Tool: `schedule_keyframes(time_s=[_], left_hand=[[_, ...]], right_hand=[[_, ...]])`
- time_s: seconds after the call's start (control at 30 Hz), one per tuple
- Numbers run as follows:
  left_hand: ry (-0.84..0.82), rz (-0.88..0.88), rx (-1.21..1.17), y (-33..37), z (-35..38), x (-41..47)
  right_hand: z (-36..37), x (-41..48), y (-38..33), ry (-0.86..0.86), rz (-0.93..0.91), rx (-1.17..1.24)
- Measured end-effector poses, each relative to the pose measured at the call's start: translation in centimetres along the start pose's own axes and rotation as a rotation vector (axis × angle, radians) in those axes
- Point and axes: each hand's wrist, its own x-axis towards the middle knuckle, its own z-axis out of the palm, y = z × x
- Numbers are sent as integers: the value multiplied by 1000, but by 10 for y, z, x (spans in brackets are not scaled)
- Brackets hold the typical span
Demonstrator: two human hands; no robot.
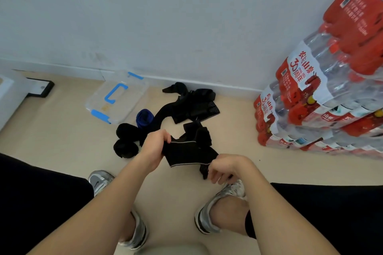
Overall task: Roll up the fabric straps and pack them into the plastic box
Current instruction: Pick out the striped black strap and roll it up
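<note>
While bent over the pale floor, held one black strap stretched between both hands. Clenched the left hand round the strap's left end, fingers curled over the upper edge and the thumb hidden behind the cloth. Pinched the other end with the right hand, fingers bent downward and closed on the fabric, with a short dark tail hanging below the knuckles. Held the strap off the floor, just ahead of two silver trainers, its grey-edged band slanting from upper left to lower right. Could not tell whether the bunched black cloth just beyond belonged to the same strap or lay apart from it.

Found the plastic box further off to the left, close to the foot of the wall: clear-walled, lid on, with blue latches and a blue handle. Could not tell what lay inside.

Counted two rolled black straps on the floor just left of the left hand, touching each other, and a rolled blue strap just beyond them, near the box's front corner. Noted a loose heap of black straps further back, near the wall and right of the box. Noted shrink-wrapped packs of bottled water with red labels stacked at the right against the wall, well apart from both hands, and a white furniture piece with a black foot at the far left.
</note>
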Motion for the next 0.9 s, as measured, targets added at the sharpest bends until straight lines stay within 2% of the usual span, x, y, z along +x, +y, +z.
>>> schedule_keyframes(time_s=[0.07,0.13,0.23,0.37,0.47,0.53,0.63,0.7,0.8,0.9], left_hand=[[-56,-9,25,0,-7,-1],[-91,-49,56,-1,-12,-1],[-195,-38,152,-3,-11,2],[-438,-62,174,-4,-7,2],[-490,-76,231,0,-12,3],[-492,-83,243,3,-22,6],[-366,-40,298,4,-34,13],[-210,11,400,2,-35,19],[-14,73,508,-8,-32,32],[77,106,823,-21,-35,43]], right_hand=[[2,9,-2,182,-24,100],[5,17,-8,352,-88,351],[8,19,-27,237,-76,689],[22,27,-39,193,-31,864],[23,38,-35,348,-39,1042],[11,38,-29,574,-38,1127],[-21,26,-13,914,-98,940],[-41,18,-4,1015,-149,791],[-58,15,4,992,-230,655],[-50,22,8,767,-235,482]])
